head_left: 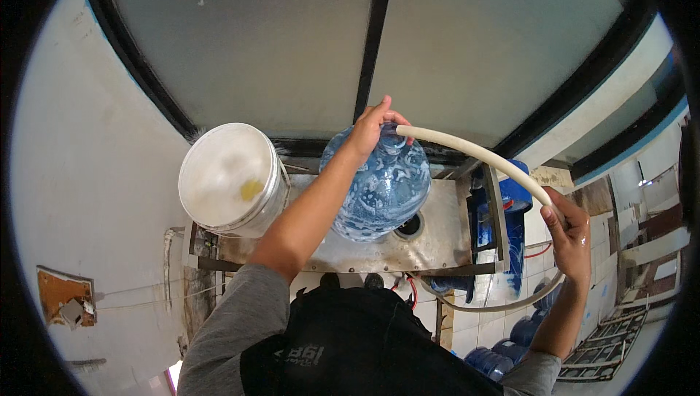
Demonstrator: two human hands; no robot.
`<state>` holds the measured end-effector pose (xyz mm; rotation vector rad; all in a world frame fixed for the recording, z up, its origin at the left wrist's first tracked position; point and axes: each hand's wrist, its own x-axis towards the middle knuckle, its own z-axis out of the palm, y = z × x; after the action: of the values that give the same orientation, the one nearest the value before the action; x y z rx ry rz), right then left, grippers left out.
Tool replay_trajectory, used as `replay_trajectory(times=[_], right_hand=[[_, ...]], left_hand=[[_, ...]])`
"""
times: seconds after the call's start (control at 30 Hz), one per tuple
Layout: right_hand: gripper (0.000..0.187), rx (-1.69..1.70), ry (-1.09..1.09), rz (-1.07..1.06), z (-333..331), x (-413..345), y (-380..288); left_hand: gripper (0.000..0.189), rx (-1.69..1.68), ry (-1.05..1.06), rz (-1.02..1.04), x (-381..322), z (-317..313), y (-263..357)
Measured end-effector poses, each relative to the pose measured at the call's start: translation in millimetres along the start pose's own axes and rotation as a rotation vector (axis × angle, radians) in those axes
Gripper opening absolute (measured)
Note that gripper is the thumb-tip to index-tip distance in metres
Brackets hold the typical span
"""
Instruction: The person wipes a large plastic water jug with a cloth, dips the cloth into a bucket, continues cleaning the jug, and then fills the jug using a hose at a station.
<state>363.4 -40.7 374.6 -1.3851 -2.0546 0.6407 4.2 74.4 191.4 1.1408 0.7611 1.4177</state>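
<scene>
A large clear blue plastic water jug, streaked with foam, stands on a metal sink counter before me. My left hand grips it at the neck, with the thumb raised. A cream-coloured hose arches from the jug's mouth to my right hand, which is closed around it. The hose's end is at the mouth; how far it reaches inside, I cannot tell. Beyond my right hand the hose loops down and back under the counter. A drain hole shows beside the jug's base.
To the left stands a white bucket holding foamy liquid and something yellow. Frosted glass panels in black frames rise behind the counter. A blue plastic object is at the counter's right end. Several blue water jugs lie on the tiled floor.
</scene>
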Motion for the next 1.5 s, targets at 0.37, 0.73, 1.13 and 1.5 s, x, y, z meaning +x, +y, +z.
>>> replay_trajectory(times=[0.37, 0.73, 1.13, 1.5], right_hand=[[0.039, -0.058, -0.038, -0.069, -10.6, 16.3, 15.7], [0.036, -0.113, -0.035, -0.128, -22.7, 15.3, 18.7], [0.039, -0.108, 0.007, -0.149, -31.1, 5.3, 21.5], [0.039, -0.087, 0.063, -0.131, -25.2, -1.9, 16.7]], left_hand=[[0.081, 0.162, 0.152, 0.064, -8.7, 5.6, -0.5], [0.081, 0.105, 0.255, 0.090, -12.4, 2.2, -7.1], [0.080, 0.141, 0.242, 0.049, -12.5, 10.3, 1.0], [0.069, 0.014, 0.212, 0.102, -10.3, 12.6, -4.5]])
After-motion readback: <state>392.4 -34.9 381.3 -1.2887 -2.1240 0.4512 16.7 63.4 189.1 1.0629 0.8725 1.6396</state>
